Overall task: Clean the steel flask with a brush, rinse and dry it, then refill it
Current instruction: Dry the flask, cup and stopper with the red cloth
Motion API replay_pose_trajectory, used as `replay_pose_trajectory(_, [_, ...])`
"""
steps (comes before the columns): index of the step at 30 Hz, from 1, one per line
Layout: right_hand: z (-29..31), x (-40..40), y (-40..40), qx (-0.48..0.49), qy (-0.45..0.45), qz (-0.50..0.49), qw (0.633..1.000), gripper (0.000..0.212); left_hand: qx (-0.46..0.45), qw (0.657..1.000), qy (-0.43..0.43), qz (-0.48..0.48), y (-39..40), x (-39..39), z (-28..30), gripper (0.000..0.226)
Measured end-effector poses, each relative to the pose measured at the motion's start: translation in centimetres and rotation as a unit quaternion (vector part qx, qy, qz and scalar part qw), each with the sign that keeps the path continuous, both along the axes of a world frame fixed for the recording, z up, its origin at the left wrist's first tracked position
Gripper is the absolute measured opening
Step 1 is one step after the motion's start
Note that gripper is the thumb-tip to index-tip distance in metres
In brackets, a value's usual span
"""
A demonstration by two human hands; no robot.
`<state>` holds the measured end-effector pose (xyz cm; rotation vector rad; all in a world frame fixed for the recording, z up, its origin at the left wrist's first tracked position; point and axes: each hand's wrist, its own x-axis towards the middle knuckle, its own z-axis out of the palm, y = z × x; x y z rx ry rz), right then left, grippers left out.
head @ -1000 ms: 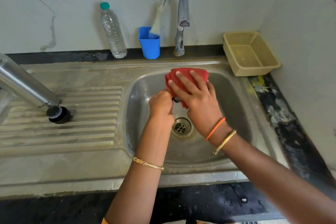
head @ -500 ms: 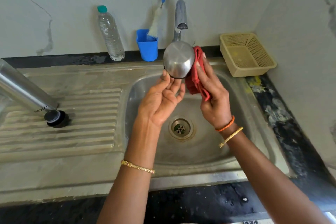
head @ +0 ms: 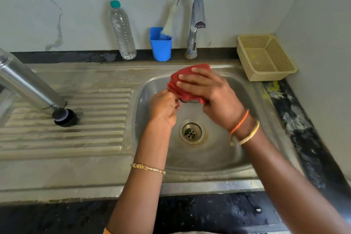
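Observation:
The steel flask (head: 32, 85) stands mouth-down and leaning on the ribbed drainboard at the left, its black neck (head: 64, 118) resting on the ribs. Over the sink basin, my right hand (head: 210, 93) presses a red cloth (head: 187, 81) around the flask's steel cap (head: 190, 101), of which only a sliver shows under the cloth. My left hand (head: 164, 110) pinches the cap's lower left edge. The bottle brush (head: 170, 23), with a blue handle, stands in a blue cup (head: 160, 47) at the back wall.
A clear plastic water bottle (head: 123, 32) with a green cap stands left of the blue cup. The tap (head: 195, 24) is behind the sink basin (head: 218, 154), and no water runs. A beige mesh basket (head: 266, 59) sits at the back right corner.
Half a second ago the bare steel cap was held up near the tap with the cloth beside it. Now the cloth covers it and both hands are lower over the basin.

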<state>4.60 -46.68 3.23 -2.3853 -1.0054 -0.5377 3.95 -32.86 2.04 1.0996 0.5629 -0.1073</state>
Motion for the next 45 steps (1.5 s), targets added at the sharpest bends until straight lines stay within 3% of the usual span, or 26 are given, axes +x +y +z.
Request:
replay_pose_trajectory(3, [-2.6,-2.6,0.9,0.045,-0.028,-0.071,0.996,0.05,-0.021,1.0,0.013,-0.003,0.0,-0.2,-0.3,0.033])
replay_pose_trajectory(5, [-2.6,-1.3,0.5,0.138,0.064,-0.08,0.985,0.054,-0.025,1.0,0.011,0.016,-0.5,-0.8,-0.7,0.026])
replay_pose_trajectory(8, [-1.5,0.7,-0.3,0.242,0.26,-0.152,0.923,0.07,-0.048,0.996,0.029,0.066,-1.4,-1.3,-1.1,0.015])
replay_pose_trajectory(11, [-3.2,-1.1,0.9,0.368,0.304,-0.173,0.861,0.075,-0.044,0.991,0.026,0.125,-2.0,-1.0,-1.3,0.012])
replay_pose_trajectory(14, [-5.6,-4.2,2.8,0.385,0.268,-0.213,0.857,0.084,0.055,0.98,-0.024,0.189,-2.7,-1.0,-1.7,0.014])
replay_pose_trajectory(16, [-6.2,-5.5,3.5,0.372,0.28,-0.221,0.857,0.085,0.15,0.97,-0.064,0.18,-2.9,-1.3,-2.2,0.021])
replay_pose_trajectory(18, [-5.4,-4.9,3.1,0.429,0.332,-0.219,0.811,0.075,0.196,0.966,-0.086,0.143,-2.9,-1.7,-2.8,0.024])
replay_pose_trajectory(20, [-4.3,-3.3,2.0,0.494,0.402,-0.22,0.739,0.065,0.215,0.965,-0.105,0.112,-3.1,-2.5,-3.4,0.025])
replay_pose_trajectory(22, [-3.7,-2.5,1.3,0.506,0.461,-0.217,0.696,0.06,0.245,0.956,-0.129,0.1,-3.5,-3.3,-3.7,0.024])
replay_pose_trajectory(28, [-4.9,-4.6,1.9,0.504,0.493,-0.219,0.674,0.054,0.407,0.888,-0.197,0.086,-2.3,-2.2,-4.1,0.019])
replay_pose_trajectory(32, [-4.5,-3.3,0.9,0.548,0.518,-0.201,0.625,0.053,0.394,0.895,-0.209,0.027,-2.2,-2.6,-3.6,0.02])
replay_pose_trajectory(34, [-4.8,-2.7,0.4,0.538,0.515,-0.194,0.639,0.055,0.377,0.901,-0.215,0.027,-2.5,-3.1,-3.8,0.02])
replay_pose_trajectory(35, [-5.0,-2.7,0.4,0.509,0.489,-0.203,0.679,0.058,0.372,0.903,-0.213,0.035,-2.4,-3.1,-3.8,0.021])
replay_pose_trajectory(38, [-6.1,-4.3,1.2,0.327,0.312,-0.221,0.864,0.063,0.383,0.902,-0.193,0.05,-2.1,-2.2,-3.8,0.021])
replay_pose_trajectory(39, [-6.5,-5.0,1.6,0.277,0.252,-0.209,0.903,0.063,0.391,0.899,-0.19,0.04,-2.0,-1.9,-4.0,0.022])
replay_pose_trajectory(41, [-7.2,-5.9,2.1,0.201,0.17,-0.209,0.942,0.065,0.409,0.89,-0.201,0.0,-1.9,-1.7,-4.3,0.025])
replay_pose_trajectory(43, [-6.9,-5.4,1.6,0.169,0.132,-0.227,0.95,0.066,0.413,0.886,-0.209,-0.035,-2.0,-2.1,-4.6,0.024])
replay_pose_trajectory(45, [-5.7,-3.7,0.4,0.153,0.154,-0.235,0.947,0.065,0.394,0.894,-0.208,-0.045,-1.9,-2.4,-4.8,0.021])
